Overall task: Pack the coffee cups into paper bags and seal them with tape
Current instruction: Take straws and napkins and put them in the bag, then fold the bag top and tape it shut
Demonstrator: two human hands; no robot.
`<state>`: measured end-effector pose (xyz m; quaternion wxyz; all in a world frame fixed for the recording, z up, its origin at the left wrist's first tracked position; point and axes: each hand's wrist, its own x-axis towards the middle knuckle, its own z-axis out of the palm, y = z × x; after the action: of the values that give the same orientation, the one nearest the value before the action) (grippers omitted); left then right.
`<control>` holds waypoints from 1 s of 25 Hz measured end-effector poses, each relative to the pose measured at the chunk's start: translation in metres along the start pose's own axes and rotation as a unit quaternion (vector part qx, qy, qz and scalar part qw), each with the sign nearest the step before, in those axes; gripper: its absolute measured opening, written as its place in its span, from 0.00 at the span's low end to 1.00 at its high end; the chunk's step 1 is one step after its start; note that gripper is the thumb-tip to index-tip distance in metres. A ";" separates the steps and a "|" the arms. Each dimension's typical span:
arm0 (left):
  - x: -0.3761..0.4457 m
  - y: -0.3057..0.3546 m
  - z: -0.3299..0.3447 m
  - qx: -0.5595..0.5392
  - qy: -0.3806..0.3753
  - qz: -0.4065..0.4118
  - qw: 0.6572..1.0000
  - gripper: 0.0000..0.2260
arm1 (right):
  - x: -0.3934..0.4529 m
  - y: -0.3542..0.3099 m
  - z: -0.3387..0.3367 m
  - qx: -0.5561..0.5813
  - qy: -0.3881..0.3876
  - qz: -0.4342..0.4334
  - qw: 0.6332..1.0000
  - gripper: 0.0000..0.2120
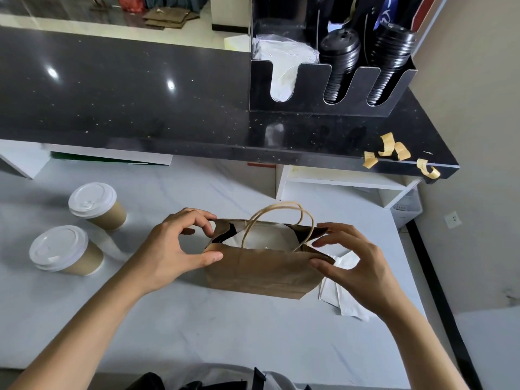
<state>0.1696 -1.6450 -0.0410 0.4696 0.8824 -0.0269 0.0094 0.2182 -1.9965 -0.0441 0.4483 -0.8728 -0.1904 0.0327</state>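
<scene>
A brown bag [261, 270] stands on the white table [225, 327], mouth open. The left hand [171, 249] pinches its left rim, the right hand [349, 260] its right rim. Two lidded cups [97, 206] [66, 250] stand to the left, apart from the bag. Tape strips [394, 150] curl on the black counter [140, 94].

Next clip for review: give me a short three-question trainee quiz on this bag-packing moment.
1. True or false: both coffee cups already sit inside the paper bag.
2. Which holds the bag's mouth? A. left hand only B. right hand only C. both
3. Fill in: the tape strips stick to the black counter's ____ end.

Key: 1 false, they stand left of the bag; 2 C; 3 right.
</scene>
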 end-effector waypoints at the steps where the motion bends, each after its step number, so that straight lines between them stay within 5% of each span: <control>1: 0.000 -0.001 0.001 -0.002 0.007 -0.002 1.000 0.19 | 0.001 0.001 0.001 0.002 0.011 -0.003 1.000 0.11; 12: -0.005 -0.002 0.010 0.001 0.061 -0.010 0.998 0.22 | 0.003 0.007 0.009 0.047 0.051 0.004 0.998 0.09; 18: -0.014 -0.009 0.009 -0.099 -0.017 -0.104 0.989 0.24 | 0.003 0.009 0.013 0.053 0.053 0.002 0.997 0.10; 25: -0.014 -0.007 0.006 -0.040 -0.060 -0.058 0.996 0.05 | 0.004 0.006 0.013 0.059 0.043 0.002 0.997 0.10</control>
<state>0.1561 -1.6458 -0.0506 0.5022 0.8617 -0.0043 -0.0723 0.2212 -1.9883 -0.0565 0.5066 -0.8459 -0.1667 0.0069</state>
